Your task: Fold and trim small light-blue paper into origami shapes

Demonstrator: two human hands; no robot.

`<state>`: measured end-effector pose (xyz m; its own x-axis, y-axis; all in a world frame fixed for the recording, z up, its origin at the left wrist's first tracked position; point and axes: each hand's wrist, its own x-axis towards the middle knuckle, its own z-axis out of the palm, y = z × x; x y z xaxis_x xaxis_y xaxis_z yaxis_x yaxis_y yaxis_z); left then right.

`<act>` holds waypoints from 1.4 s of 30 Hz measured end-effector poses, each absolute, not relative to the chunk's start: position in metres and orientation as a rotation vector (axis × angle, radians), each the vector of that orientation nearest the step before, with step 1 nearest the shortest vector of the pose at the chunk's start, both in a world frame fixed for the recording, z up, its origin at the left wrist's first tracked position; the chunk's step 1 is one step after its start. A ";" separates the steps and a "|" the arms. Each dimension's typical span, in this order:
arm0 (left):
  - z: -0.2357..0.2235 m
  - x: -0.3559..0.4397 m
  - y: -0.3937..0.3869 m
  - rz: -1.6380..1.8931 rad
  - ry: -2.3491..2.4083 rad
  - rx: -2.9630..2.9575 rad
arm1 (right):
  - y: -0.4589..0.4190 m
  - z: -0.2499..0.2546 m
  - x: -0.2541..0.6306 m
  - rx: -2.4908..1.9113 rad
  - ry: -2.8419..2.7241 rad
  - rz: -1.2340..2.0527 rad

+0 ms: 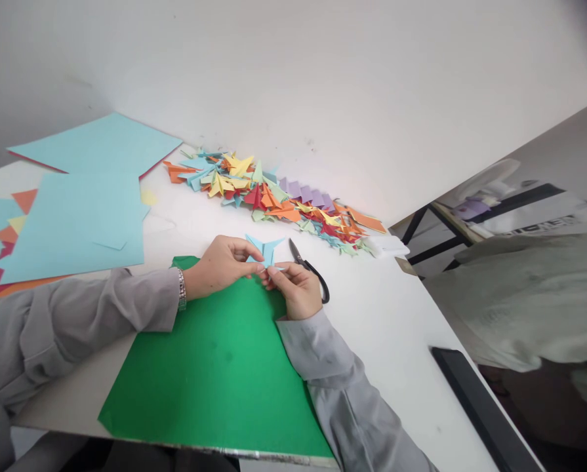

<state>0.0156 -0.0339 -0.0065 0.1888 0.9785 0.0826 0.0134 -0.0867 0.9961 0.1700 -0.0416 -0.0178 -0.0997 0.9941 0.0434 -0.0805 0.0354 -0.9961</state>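
Note:
Between my two hands is a small light-blue folded paper plane (267,249), held over the far edge of a green sheet (214,367). My left hand (222,265) pinches its left side between thumb and fingers. On the near right side of the fold, my right hand (296,288) grips it with thumb and curled fingers; some fingertips are hidden. Black-handled scissors (309,265) lie just beyond my right hand, blades pointing away. Past the hands, a long heap of small folded paper planes (268,196) in several colours runs along the wall.
Large light-blue sheets (86,223) lie at the left, with orange, yellow and red paper pieces around them. Right of the heap sits a white object (389,246). A long black object (485,406) rests along the table's right edge. Pale green cloth (524,301) hangs beyond it.

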 end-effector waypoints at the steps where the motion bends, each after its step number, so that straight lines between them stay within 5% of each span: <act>1: -0.007 0.015 -0.034 1.117 1.039 1.377 | -0.042 -0.017 0.170 -1.074 -1.236 1.293; 42: -0.003 0.015 -0.034 1.024 0.994 1.338 | -0.040 -0.016 0.173 -1.121 -1.203 1.398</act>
